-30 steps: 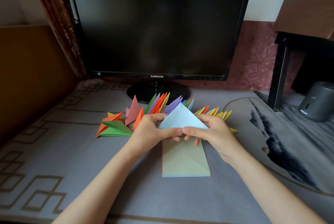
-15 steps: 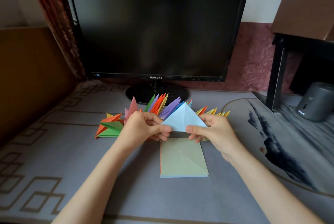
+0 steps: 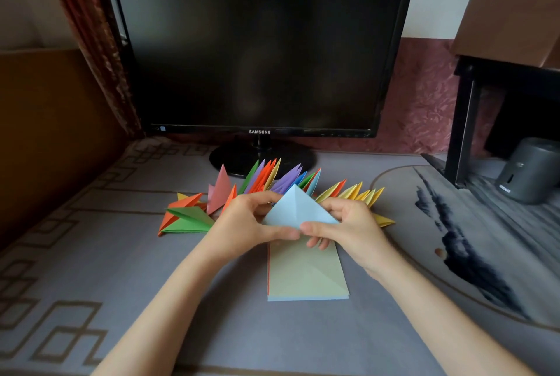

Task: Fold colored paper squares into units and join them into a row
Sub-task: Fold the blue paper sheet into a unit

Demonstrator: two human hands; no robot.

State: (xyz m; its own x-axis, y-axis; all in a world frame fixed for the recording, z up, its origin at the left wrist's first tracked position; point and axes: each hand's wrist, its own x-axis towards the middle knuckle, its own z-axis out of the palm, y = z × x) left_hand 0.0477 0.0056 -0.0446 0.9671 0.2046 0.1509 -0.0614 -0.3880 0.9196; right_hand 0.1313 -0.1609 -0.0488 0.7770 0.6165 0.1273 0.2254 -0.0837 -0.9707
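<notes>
A light blue paper, folded into a triangle with its tip pointing away from me, hangs above the table between both hands. My left hand pinches its lower left edge and my right hand pinches its lower right edge, the thumbs meeting at the bottom middle. Behind the hands runs a row of joined folded units in pink, green, orange, purple, blue and yellow. Just below the hands lies a stack of paper squares with a pale green sheet on top.
A black monitor on a round stand rises right behind the row. At the right stand a dark shelf leg and a grey cylinder. A patterned grey mat covers the table.
Both hands lifted the blue triangle slightly, with the thumbs spread apart, then brought the thumbs back together at its bottom edge. The row and stack have not moved.
</notes>
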